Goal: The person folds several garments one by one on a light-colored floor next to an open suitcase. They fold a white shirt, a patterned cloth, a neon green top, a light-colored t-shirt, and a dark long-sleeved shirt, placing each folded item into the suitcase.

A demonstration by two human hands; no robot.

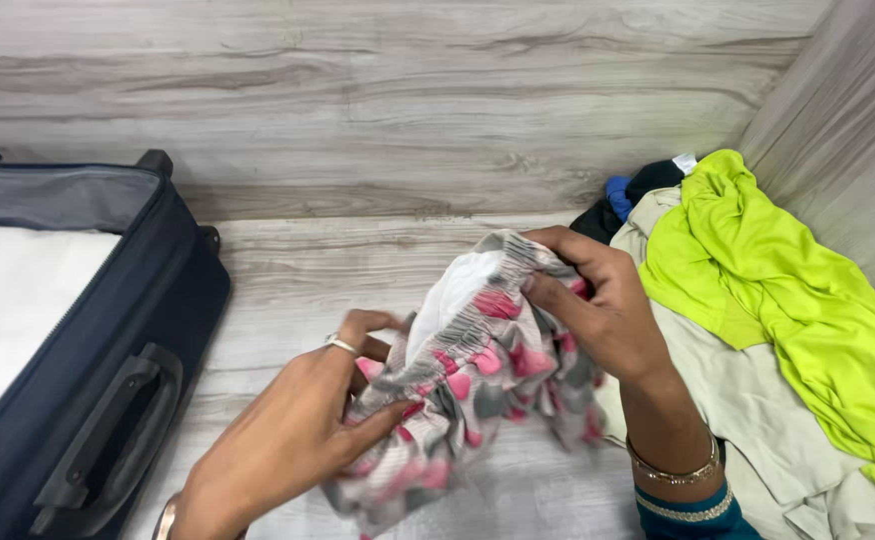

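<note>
Hands both clamped on patterned garment (478,390): left hand (293,440) pinching lower edge, right hand (598,310) gripping elastic waistband.

Pale grey wood-grain surface (358,290) carries everything; matching grey wood-grain panels rise behind it and at the right. On the left lies an open navy-blue fabric suitcase (128,380), side handle facing up, white lining showing inside, small black wheels at its far corner. On the right, against the corner, a loose heap: a crumpled lime-green garment (788,290) on top of a beige cloth (758,420), with dark blue and black clothes (628,195) at the far end.
</note>
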